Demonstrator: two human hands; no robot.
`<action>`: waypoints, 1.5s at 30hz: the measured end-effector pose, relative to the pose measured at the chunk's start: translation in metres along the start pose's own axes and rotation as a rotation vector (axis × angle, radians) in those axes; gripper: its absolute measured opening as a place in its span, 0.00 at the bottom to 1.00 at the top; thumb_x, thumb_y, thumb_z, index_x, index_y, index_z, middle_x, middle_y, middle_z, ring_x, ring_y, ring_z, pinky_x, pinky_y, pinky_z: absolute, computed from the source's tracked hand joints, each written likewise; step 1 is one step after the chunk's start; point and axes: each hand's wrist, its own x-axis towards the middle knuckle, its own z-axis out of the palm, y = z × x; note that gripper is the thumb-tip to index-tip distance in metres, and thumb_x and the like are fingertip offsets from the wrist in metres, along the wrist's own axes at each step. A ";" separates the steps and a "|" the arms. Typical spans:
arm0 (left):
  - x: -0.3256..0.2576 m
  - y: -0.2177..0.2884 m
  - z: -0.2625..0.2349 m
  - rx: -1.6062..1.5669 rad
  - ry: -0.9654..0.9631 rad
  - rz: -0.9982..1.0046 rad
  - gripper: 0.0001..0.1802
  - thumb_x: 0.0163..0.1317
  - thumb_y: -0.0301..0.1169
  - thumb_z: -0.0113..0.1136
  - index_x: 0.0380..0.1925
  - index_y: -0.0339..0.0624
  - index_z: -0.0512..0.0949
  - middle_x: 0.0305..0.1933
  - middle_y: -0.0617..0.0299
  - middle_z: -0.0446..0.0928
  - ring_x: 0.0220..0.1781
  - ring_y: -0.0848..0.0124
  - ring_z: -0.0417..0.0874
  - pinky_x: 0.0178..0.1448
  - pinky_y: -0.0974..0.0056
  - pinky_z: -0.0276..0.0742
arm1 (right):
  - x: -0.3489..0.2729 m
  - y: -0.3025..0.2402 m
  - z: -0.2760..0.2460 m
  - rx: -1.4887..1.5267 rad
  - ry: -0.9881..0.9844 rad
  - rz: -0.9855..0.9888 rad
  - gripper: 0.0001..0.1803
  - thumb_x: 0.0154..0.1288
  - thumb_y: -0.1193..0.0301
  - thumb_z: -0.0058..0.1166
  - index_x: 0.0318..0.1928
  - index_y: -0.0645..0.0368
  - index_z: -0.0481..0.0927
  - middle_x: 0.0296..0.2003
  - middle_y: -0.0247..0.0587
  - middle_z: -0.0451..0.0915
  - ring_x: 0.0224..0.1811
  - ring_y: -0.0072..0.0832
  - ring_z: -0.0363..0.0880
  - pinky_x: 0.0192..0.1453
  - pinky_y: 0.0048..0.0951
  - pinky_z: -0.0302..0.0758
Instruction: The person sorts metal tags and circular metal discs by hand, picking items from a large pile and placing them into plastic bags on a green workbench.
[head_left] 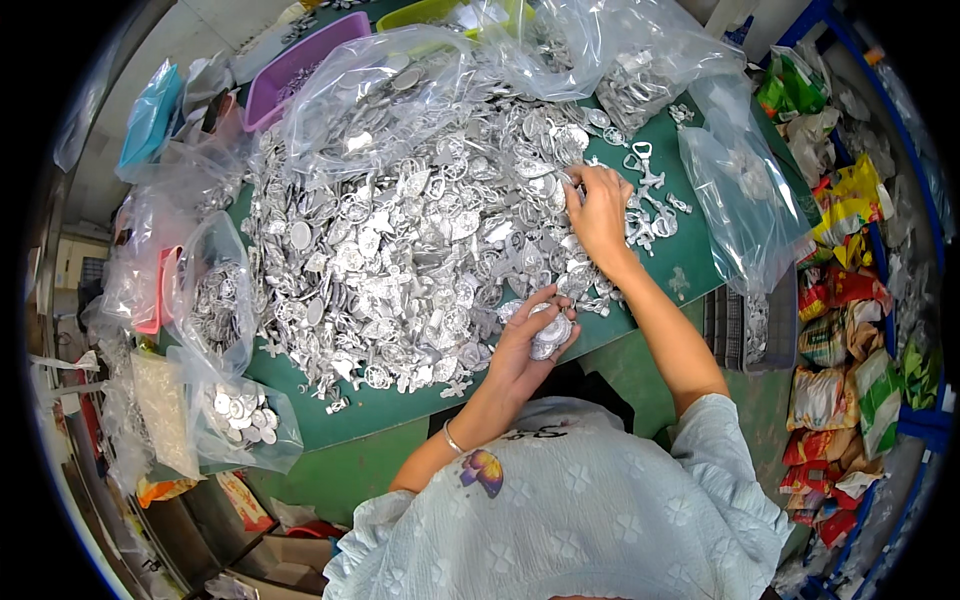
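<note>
A broad heap of small silver-coloured metal castings [400, 250] covers much of the green table. My left hand [525, 345] is at the heap's near right edge, fingers curled around a few round silver metal pieces [548, 335] with raised patterns. Farther off and to the right, my right hand [600, 205] reaches the heap's right side. Its fingers are bent down among the castings, and their tips are partly hidden, so what they grip does not show. Just right of that hand lie several bottle-opener-shaped castings [650, 215].
Clear plastic bags [745, 190] lie at the right and over the heap's far side. A purple bin [300, 70] stands far left. Bagged round discs [243, 415] lie near left. Below the right table edge is a grey crate [730, 330]; colourful packets [820, 400] fill a blue rack.
</note>
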 end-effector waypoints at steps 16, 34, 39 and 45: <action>-0.004 0.002 0.001 -0.019 -0.015 0.025 0.22 0.56 0.24 0.56 0.52 0.45 0.66 0.41 0.62 0.73 0.44 0.70 0.76 0.54 0.62 0.73 | 0.000 0.008 -0.016 0.008 -0.087 -0.309 0.11 0.49 0.79 0.54 0.37 0.61 0.76 0.32 0.44 0.72 0.39 0.40 0.69 0.39 0.37 0.65; 0.000 0.004 -0.001 -0.031 -0.047 0.082 0.20 0.63 0.33 0.51 0.55 0.45 0.66 0.47 0.61 0.73 0.48 0.68 0.74 0.57 0.58 0.71 | -0.008 -0.022 -0.050 0.299 -0.067 -0.249 0.06 0.53 0.80 0.54 0.33 0.64 0.77 0.35 0.46 0.76 0.35 0.42 0.76 0.38 0.34 0.73; -0.001 0.015 0.004 -0.017 -0.018 0.146 0.22 0.66 0.44 0.46 0.57 0.50 0.65 0.53 0.63 0.70 0.53 0.71 0.71 0.60 0.56 0.66 | -0.040 -0.056 -0.076 0.325 -0.450 -0.570 0.09 0.50 0.73 0.58 0.34 0.61 0.79 0.34 0.43 0.76 0.37 0.37 0.75 0.42 0.32 0.71; 0.002 0.012 -0.003 -0.059 -0.019 0.058 0.24 0.56 0.24 0.55 0.53 0.49 0.65 0.47 0.59 0.72 0.47 0.65 0.75 0.47 0.61 0.77 | 0.019 0.035 -0.039 0.394 -0.155 0.296 0.11 0.58 0.68 0.53 0.37 0.62 0.79 0.38 0.44 0.77 0.45 0.38 0.72 0.52 0.36 0.64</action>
